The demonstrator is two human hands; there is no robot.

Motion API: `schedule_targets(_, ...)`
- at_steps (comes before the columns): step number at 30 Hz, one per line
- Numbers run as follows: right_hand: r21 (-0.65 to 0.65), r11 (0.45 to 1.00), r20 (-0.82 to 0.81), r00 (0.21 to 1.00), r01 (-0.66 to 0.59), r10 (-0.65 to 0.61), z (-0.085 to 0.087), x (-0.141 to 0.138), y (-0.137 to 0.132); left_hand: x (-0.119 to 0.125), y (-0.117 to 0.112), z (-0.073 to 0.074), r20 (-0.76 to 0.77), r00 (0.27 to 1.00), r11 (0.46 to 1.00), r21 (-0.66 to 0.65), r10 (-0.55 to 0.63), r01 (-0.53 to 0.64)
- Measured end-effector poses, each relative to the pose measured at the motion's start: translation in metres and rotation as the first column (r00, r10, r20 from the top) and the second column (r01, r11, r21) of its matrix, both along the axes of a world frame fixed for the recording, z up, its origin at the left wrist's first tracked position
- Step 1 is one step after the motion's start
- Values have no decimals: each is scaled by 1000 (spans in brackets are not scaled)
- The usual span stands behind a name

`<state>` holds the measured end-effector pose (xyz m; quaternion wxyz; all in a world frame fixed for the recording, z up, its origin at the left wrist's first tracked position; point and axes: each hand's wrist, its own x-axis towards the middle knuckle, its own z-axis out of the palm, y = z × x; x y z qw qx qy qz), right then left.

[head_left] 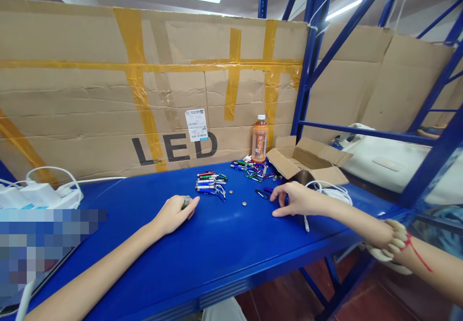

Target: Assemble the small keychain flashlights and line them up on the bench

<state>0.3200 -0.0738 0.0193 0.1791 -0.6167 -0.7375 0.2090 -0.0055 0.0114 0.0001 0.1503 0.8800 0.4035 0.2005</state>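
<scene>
My left hand [177,216] rests on the blue table, closed around a small green flashlight tube [185,202] whose silvery end points up. My right hand [297,199] hovers low over the table at the right, thumb and fingers apart. By its fingertips lie a black carabiner clip [262,194] and a dark blue piece [268,189], partly covered by the hand. Two small round button cells, a nearer one [244,204] and a farther one [230,192], lie between my hands. Beyond them is a row of mini flashlights [207,183] with carabiners.
A loose pile of coloured flashlights and clips [255,170] lies before an orange drink bottle [259,139]. An open cardboard box [307,159] and a white cable [334,192] sit at the right. White chargers [39,194] stand at the left. Cardboard [108,104] walls the back.
</scene>
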Motion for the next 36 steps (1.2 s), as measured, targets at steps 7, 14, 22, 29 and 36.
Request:
schedule_targets(7,30,999,-108,994,-31,34,-7,-11,8,-1,1,-1,-5,1000,1000,-4,8,-8)
schedule_targets(14,139,979,-209,962,-146,173,-4,-14,38,-1,1,-1,2,1000,1000,-9,15,-15)
schedule_targets(22,330,931,350,896,155,-274,16,13,134,1,3,-2,10,1000,999,-27,19,-19)
schedule_targets(29,287,934,445,833,215,-328,-6,4,166,1,1,-1,-10,1000,1000,-17,-4,4)
schedule_targets(36,244,935,469,812,258,-347,-9,7,173,3,-2,3,-6,1000,999,-37,3,-3)
